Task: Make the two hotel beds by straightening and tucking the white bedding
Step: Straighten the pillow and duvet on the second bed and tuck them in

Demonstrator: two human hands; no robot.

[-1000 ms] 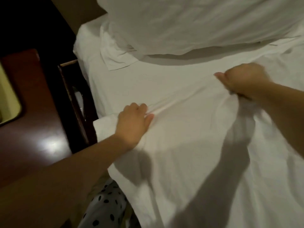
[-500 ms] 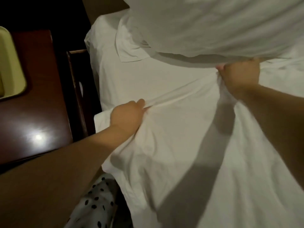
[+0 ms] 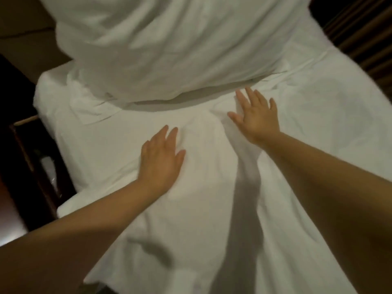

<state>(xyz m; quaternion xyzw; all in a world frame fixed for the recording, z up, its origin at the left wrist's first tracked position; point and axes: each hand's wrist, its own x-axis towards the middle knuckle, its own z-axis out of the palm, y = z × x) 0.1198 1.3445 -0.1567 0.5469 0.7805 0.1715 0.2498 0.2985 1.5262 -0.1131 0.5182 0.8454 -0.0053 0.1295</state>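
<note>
White sheet [image 3: 212, 209] spread across the bed, pressed flat by 2 palms-down hands, left hand [image 3: 161, 160] and right hand [image 3: 256, 115], fingers splayed and gripping nothing, with the pillow [image 3: 169, 45] just beyond the right fingertips.

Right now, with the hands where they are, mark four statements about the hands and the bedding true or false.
1. The left hand and the right hand both lie flat, fingers straight, on the white sheet. True.
2. The right hand pinches a fold of the sheet. False: it is open, palm down.
3. The pillow lies beyond both hands. True.
4. The left hand rests on the pillow. False: it rests on the sheet, short of the pillow.
</note>
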